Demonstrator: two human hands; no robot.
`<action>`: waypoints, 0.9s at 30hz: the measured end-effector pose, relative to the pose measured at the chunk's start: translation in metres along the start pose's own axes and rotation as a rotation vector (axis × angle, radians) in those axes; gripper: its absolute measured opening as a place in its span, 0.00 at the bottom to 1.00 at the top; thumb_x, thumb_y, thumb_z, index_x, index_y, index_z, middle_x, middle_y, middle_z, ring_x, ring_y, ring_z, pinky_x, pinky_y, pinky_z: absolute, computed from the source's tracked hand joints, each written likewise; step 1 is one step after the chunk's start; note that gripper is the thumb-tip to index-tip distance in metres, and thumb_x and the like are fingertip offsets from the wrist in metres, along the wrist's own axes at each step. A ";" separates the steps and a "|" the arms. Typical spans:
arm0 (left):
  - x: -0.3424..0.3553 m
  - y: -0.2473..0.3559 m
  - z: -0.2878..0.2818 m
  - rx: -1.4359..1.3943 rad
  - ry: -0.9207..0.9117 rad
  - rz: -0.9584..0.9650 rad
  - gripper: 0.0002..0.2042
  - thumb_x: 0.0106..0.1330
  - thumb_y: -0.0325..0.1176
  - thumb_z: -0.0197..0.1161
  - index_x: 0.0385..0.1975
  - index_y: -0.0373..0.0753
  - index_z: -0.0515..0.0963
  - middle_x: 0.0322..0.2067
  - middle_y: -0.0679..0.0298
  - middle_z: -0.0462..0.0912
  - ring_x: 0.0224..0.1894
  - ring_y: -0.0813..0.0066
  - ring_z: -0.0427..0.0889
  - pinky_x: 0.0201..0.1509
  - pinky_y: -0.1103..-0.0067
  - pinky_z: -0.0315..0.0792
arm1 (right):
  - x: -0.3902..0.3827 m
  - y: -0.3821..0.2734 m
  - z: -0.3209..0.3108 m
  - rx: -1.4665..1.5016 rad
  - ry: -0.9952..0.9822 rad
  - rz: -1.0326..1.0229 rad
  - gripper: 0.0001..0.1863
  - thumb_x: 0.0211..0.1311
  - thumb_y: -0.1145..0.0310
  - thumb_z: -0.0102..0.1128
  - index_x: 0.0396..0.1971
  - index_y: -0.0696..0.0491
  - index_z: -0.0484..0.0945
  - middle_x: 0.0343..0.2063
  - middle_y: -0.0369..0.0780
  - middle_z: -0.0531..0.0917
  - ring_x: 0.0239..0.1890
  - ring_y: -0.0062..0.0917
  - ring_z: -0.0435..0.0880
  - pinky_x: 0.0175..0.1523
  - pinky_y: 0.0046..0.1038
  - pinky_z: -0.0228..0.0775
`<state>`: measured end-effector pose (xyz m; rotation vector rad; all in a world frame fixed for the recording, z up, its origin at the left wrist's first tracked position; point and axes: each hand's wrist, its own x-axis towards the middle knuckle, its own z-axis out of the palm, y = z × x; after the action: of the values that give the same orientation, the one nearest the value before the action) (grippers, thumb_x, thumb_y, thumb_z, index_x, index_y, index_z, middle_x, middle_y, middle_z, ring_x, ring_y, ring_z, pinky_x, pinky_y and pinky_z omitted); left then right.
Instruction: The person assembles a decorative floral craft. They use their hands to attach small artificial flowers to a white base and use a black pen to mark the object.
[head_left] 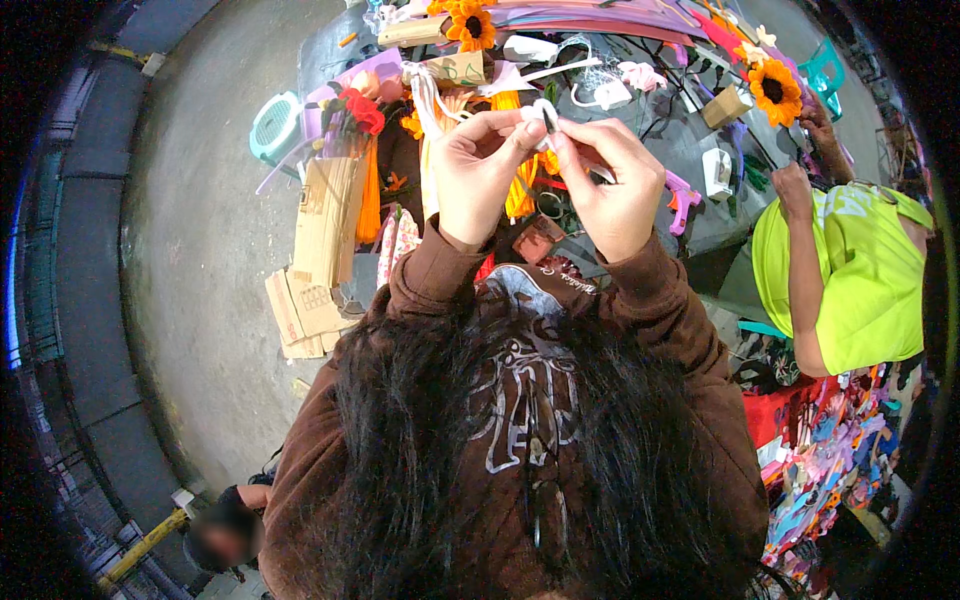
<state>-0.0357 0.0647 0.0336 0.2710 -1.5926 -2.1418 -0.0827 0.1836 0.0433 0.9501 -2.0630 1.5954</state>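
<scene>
Small white piece [541, 106]: held up above the table [325, 58], between both hands; a narrow dark part is seen on it, too small to be made out

Left hand [480, 165]: raised over the table; the small white piece is pinched between thumb and forefinger

Right hand [618, 180]: raised over the table too; the small white piece is pinched from the other side by thumb and fingertips, pressed close beside the dark part

Orange strands [369, 195]: hung in a bundle at the table's left side

Red flower [362, 112]: placed on the table's left part

Brown cardboard [330, 205]: seen at the table's near left corner; whether it is supported by the table cannot be told

Turquoise stool [276, 127]: set just beyond the table's left edge

Orange sunflower [775, 88]: seen at the table's right part, its dark centre turned upward

Purple tool [684, 203]: laid on the table's near right part

Co-worker [850, 280]: seen at the table's right end; a bright yellow-green top is worn, and a bare hand [793, 190] is held by the table's edge
</scene>
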 end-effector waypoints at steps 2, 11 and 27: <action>0.000 0.000 0.000 -0.016 0.007 0.016 0.09 0.53 0.26 0.62 0.32 0.29 0.75 0.27 0.61 0.79 0.27 0.82 0.77 0.32 0.87 0.72 | 0.000 -0.004 -0.001 -0.051 -0.026 -0.045 0.09 0.45 0.79 0.59 0.30 0.57 0.77 0.23 0.40 0.76 0.19 0.23 0.76 0.23 0.21 0.67; -0.001 -0.002 -0.001 -0.009 -0.011 0.013 0.09 0.52 0.25 0.63 0.32 0.29 0.76 0.27 0.62 0.79 0.27 0.83 0.76 0.31 0.87 0.72 | -0.006 -0.006 0.002 -0.027 -0.047 0.022 0.11 0.47 0.80 0.57 0.34 0.56 0.77 0.23 0.41 0.76 0.21 0.27 0.76 0.25 0.23 0.68; -0.003 0.002 0.000 -0.017 -0.087 0.008 0.09 0.52 0.26 0.63 0.32 0.28 0.76 0.26 0.61 0.79 0.27 0.81 0.77 0.32 0.86 0.73 | -0.007 -0.009 0.004 0.009 0.084 0.064 0.07 0.45 0.80 0.59 0.28 0.57 0.78 0.20 0.40 0.77 0.21 0.23 0.76 0.26 0.21 0.67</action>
<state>-0.0327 0.0656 0.0347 0.1677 -1.6199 -2.1868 -0.0712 0.1804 0.0436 0.8134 -2.0488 1.6494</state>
